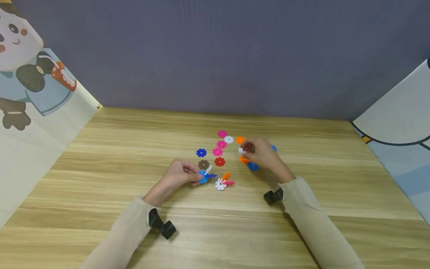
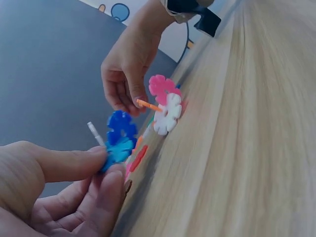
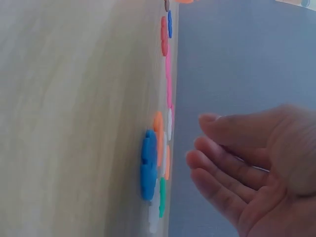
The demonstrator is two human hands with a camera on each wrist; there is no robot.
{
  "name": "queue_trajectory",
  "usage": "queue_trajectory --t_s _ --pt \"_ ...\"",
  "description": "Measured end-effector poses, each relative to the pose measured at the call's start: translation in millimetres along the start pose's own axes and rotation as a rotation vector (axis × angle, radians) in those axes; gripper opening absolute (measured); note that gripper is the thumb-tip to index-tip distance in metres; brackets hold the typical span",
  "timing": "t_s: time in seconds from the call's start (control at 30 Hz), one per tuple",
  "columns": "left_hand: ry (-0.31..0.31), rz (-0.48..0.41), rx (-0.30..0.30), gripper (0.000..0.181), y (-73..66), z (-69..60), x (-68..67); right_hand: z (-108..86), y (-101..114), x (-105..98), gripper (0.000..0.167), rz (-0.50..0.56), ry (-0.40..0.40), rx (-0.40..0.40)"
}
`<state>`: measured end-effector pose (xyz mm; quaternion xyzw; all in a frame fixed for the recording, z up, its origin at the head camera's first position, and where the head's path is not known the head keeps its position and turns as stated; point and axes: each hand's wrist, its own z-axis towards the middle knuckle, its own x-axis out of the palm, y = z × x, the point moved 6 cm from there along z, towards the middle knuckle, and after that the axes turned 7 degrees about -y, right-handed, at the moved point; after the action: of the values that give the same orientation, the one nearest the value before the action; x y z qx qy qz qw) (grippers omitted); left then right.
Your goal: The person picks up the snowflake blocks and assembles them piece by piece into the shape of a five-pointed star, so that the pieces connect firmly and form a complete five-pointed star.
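Observation:
My left hand (image 1: 179, 174) pinches a light blue notched disc (image 2: 119, 148) between thumb and fingers. A dark blue disc (image 2: 122, 124) and a white disc (image 2: 95, 133) stand up from it, slotted into its edge. To the right of this hand a white disc (image 1: 220, 184) rests on the table, with an orange disc (image 1: 226, 176) and a pink disc (image 1: 229, 183) joined to it. My right hand (image 1: 260, 151) hovers over the loose discs on the right, its fingers loosely bent. Nothing shows between its thumb and fingertips in the right wrist view.
Flat notched discs lie mid-table: a dark blue disc (image 1: 201, 152), a brown disc (image 1: 203, 164), a red disc (image 1: 220, 161) and several pink ones. A blue disc (image 1: 253, 166) lies below the right hand. A grey panel (image 1: 228, 56) borders the wooden table (image 1: 215, 231) at the back.

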<state>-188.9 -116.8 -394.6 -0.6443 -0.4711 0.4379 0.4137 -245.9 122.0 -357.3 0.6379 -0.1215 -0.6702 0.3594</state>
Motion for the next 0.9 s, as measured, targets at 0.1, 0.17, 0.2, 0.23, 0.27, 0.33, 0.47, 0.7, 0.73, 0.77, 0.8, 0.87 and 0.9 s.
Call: queue_trajectory --t_s 0.1,0.17,0.2,0.23,0.27,0.33,0.47,0.7,0.73,0.77,0.8,0.87,0.9 --pt "0.008 0.064 -0.024 0.017 3.2 -1.0 -0.5 -0.1 -2.4 1.8 0.017 -0.026 0.017 0.008" --pt "0.015 0.099 -0.026 0.016 4.1 -1.8 -0.2 -0.2 -3.7 2.6 0.016 -0.038 0.028 0.018" --pt "0.019 0.116 -0.024 0.016 4.3 -2.3 0.1 -0.3 -4.8 2.9 0.016 -0.044 0.034 0.029" --pt "0.023 0.132 -0.021 0.016 4.2 -2.8 0.5 -0.3 -5.9 3.2 0.016 -0.051 0.040 0.038" --pt "0.023 0.148 -0.015 0.016 3.7 -3.4 0.8 -0.3 -7.0 3.5 0.016 -0.057 0.043 0.048" --pt "0.017 0.190 0.004 0.015 1.9 -4.8 1.3 -0.1 -9.3 3.7 0.017 -0.073 0.052 0.065" --pt "-0.015 0.293 0.066 0.012 -4.0 -8.0 2.8 -0.5 -14.0 5.3 0.021 -0.100 0.072 0.097" --pt "-0.069 0.493 0.180 0.012 -11.3 -10.7 5.2 -1.1 -14.8 9.5 0.022 -0.128 0.089 0.108" --pt "-0.070 0.500 0.187 0.012 -11.8 -10.9 5.4 -1.0 -14.8 9.7 0.022 -0.129 0.089 0.112" --pt "-0.069 0.510 0.193 0.012 -12.2 -11.0 5.6 -0.9 -15.0 9.9 0.022 -0.133 0.089 0.114" --pt "-0.070 0.515 0.198 0.012 -12.6 -10.8 5.5 -0.8 -14.8 9.9 0.022 -0.136 0.088 0.116" --pt "-0.068 0.527 0.203 0.012 -13.4 -10.8 5.0 -0.5 -14.7 10.0 0.022 -0.135 0.088 0.121" --pt "-0.063 0.530 0.203 0.011 -13.7 -10.7 4.5 -0.3 -14.4 9.9 0.022 -0.135 0.088 0.121"
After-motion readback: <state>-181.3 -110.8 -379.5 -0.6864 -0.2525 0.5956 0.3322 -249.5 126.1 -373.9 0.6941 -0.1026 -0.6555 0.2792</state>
